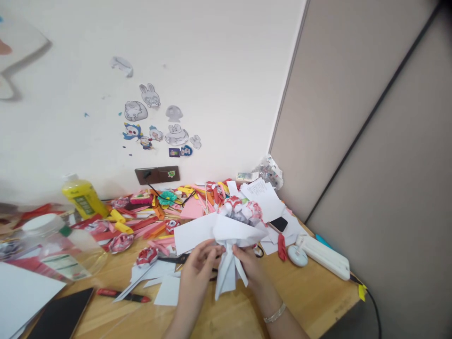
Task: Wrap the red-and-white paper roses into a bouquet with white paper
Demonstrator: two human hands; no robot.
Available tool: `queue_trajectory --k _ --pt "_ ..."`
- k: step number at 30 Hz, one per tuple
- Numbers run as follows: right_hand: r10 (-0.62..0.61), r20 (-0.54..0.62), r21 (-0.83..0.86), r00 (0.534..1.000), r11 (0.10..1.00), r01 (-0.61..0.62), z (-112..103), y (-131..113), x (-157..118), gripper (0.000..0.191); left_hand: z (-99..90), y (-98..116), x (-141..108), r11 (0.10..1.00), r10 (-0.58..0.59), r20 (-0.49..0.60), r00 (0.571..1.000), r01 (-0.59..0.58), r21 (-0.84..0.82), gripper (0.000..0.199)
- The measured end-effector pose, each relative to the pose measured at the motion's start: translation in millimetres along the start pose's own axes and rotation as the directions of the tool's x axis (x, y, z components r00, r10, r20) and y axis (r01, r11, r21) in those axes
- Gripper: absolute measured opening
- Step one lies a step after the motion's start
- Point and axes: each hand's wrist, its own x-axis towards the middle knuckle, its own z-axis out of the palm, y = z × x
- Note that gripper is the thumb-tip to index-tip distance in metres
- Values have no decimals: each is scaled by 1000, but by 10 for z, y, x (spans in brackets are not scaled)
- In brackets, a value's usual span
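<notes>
A bouquet of red, pink and white paper flowers (pixel 253 210) stands wrapped in white paper (pixel 238 231), its gathered neck and loose ends hanging down over the table. My right hand (pixel 250 264) is closed round the right side of the neck. On the left side, my left hand (pixel 200 262) has its fingers curled against the wrap, pinching the paper at the neck; its fingertips are partly hidden. Behind the left hand lie black-handled scissors (pixel 178 259), partly covered. A single red and white paper flower (pixel 146 257) rests left of them on paper scraps.
Coloured paper strips and paper flowers cover the back of the wooden table (pixel 116 320). A yellow bottle (pixel 84 197), a clear jar (pixel 63 249), and a red marker (pixel 123 295) are at left. A white power strip (pixel 325 258) lies along the right edge by a grey partition (pixel 370 165).
</notes>
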Motion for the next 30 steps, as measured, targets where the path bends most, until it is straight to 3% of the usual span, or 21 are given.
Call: queue_trajectory --k 3,6,8,10,16,20,22,26,30 --pt "150 131 -45 980 988 -145 -18 -18 -16 37 -152 134 125 929 228 -44 973 -204 308 28" --pt "209 196 -99 958 976 -193 3 -36 -50 34 -270 242 249 693 449 106 887 -421 586 26" --pt "213 233 -128 949 974 -187 32 -53 -72 36 -311 274 316 568 481 196 855 -474 673 25" --pt "218 257 -148 942 972 -184 62 -75 -91 35 -333 280 364 527 456 239 857 -477 703 23" --pt "195 259 -182 946 972 -150 103 -110 -116 29 -391 296 418 683 372 191 908 -407 606 18" --pt "230 251 -162 940 968 -193 93 -66 -110 32 -419 298 435 753 319 141 937 -342 563 19" --pt "193 211 -182 958 971 -155 86 -27 -96 34 -425 240 416 785 306 70 950 -293 547 20" --pt "0 44 -200 999 980 9 83 44 -33 35 -369 -26 266 865 226 -134 965 -136 484 35" --pt "-193 -55 -337 980 927 164 97 70 19 33 -158 -234 70 892 144 44 989 -149 426 32"
